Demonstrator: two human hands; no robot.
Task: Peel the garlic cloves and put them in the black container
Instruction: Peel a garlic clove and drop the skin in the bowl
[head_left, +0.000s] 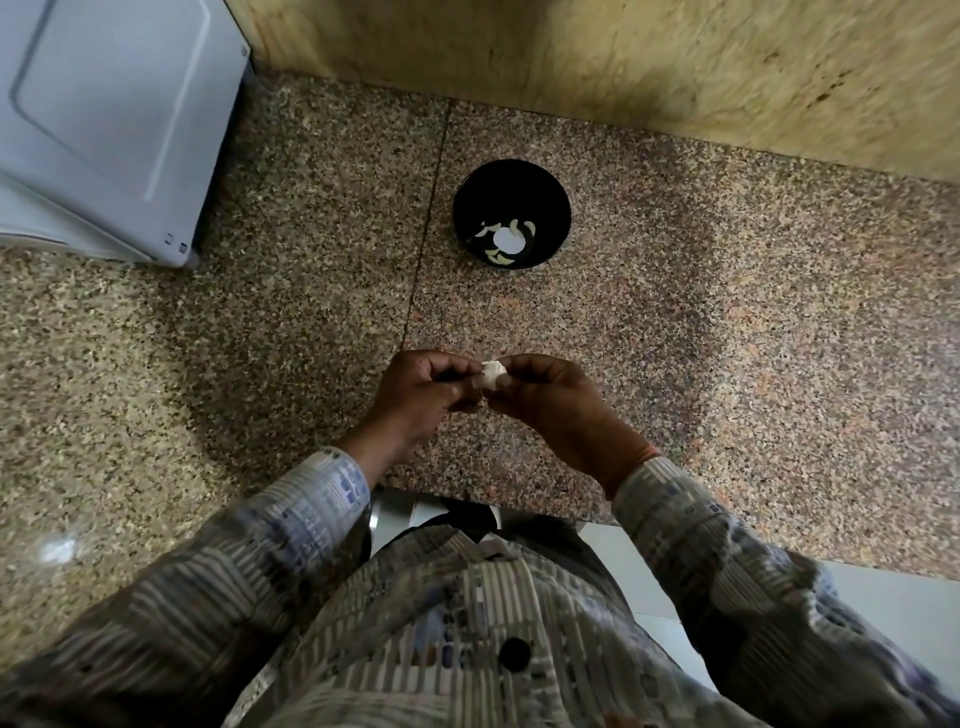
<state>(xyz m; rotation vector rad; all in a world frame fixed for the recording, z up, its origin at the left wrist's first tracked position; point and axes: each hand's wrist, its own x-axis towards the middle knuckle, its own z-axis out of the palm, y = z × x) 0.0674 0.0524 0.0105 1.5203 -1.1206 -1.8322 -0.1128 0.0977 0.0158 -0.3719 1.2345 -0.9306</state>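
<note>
A pale garlic clove (492, 375) is pinched between both hands above the granite counter, near its front edge. My left hand (423, 397) grips it from the left with curled fingers, and my right hand (550, 400) holds it from the right. Farther back on the counter stands the round black container (511, 179), with several peeled white cloves (506, 240) lying in its bottom. Whether the held clove still has skin on it is hard to tell.
A white appliance (109, 119) stands at the back left on the speckled granite counter (727, 338). A tan stone wall (649, 67) runs behind the container. The counter's front edge (519, 512) lies just below my wrists.
</note>
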